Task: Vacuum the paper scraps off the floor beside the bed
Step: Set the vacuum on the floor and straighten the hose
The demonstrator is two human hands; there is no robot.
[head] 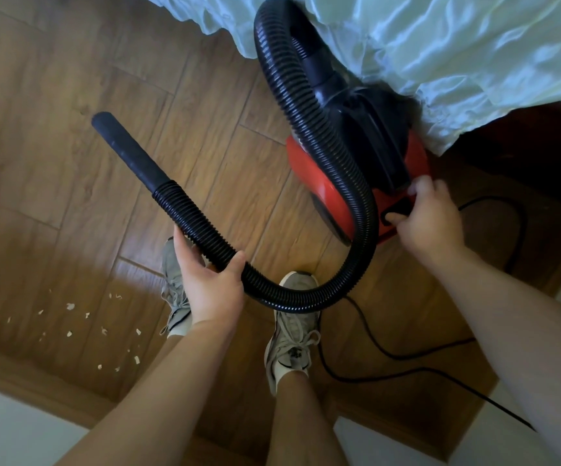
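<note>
Left hand (210, 287): fingers and thumb curled round the hose (359, 210); nozzle (127, 151) extends up-left of it.
Right hand (430, 220): fingers curled over the rear of the vacuum (309, 169), thumb on its black panel.
Scraps (70, 306): scattered on the floor (54, 112) below-left of the left hand, well apart from the nozzle.
Cord (390, 356): trails below the right hand.
Bed (457, 45): above the right hand, touching the vacuum.

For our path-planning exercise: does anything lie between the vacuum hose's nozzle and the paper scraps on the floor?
Nothing visible does. Only bare wooden floor lies between the nozzle and the paper scraps. The left hand grips the hose; the left shoe stands beside the scraps, off that line.
</note>
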